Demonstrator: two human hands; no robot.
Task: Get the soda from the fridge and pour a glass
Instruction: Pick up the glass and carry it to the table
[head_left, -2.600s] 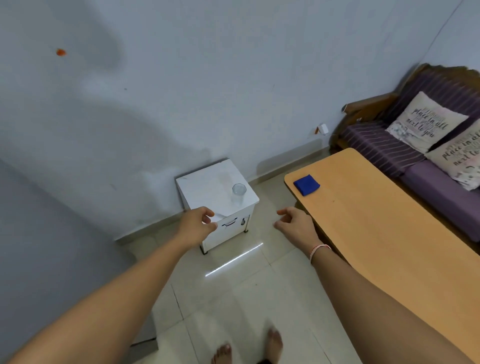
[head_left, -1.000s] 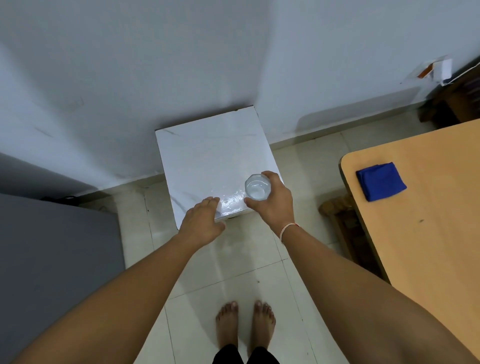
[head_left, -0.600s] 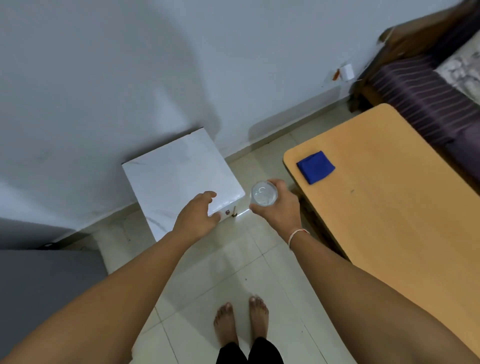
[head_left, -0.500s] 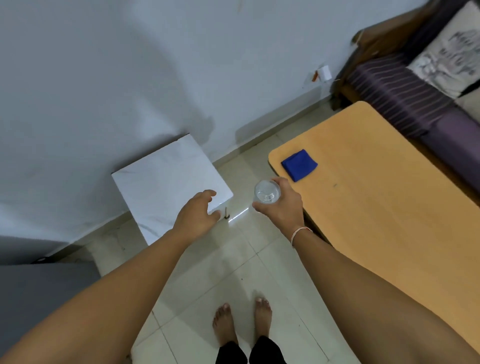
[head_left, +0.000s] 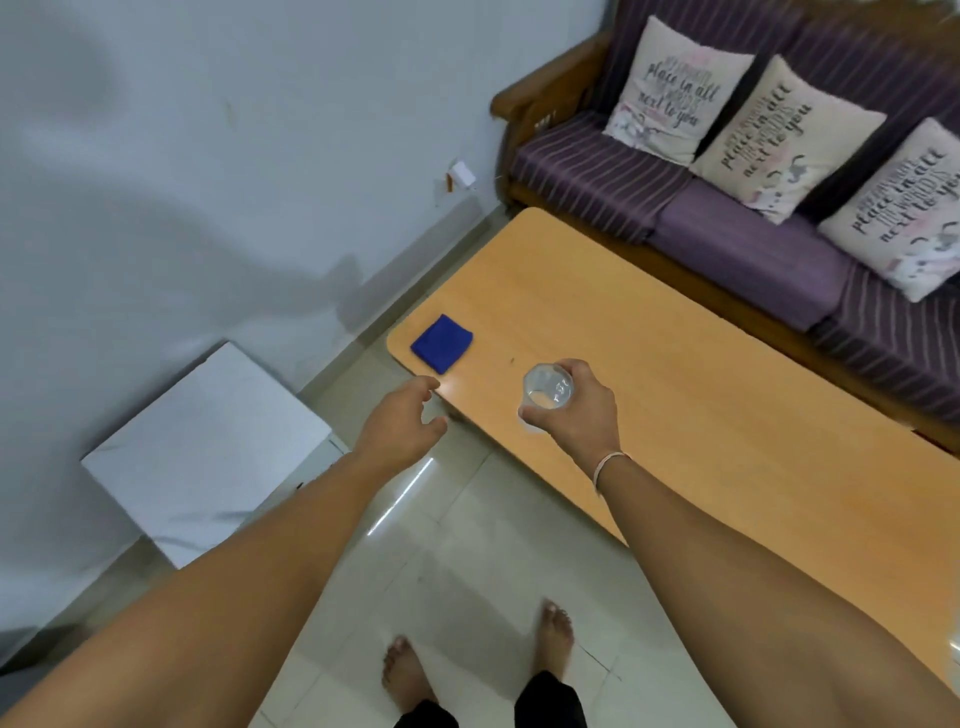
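Note:
My right hand (head_left: 576, 415) grips a clear empty glass (head_left: 546, 389) and holds it upright over the near left part of the long wooden table (head_left: 675, 374). My left hand (head_left: 402, 423) hovers over the floor just off the table's rounded corner, fingers loosely curled and apart, holding nothing. No soda and no fridge are in view.
A folded blue cloth (head_left: 441, 343) lies near the table's left end. A low white cabinet (head_left: 202, 452) stands against the wall at left. A purple striped sofa (head_left: 753, 234) with three printed cushions runs behind the table. My bare feet (head_left: 410, 675) stand on pale tiles.
My right hand took the glass off the white cabinet and carried it right, over the wooden table. My view swung right toward the sofa; my left hand left the cabinet's edge.

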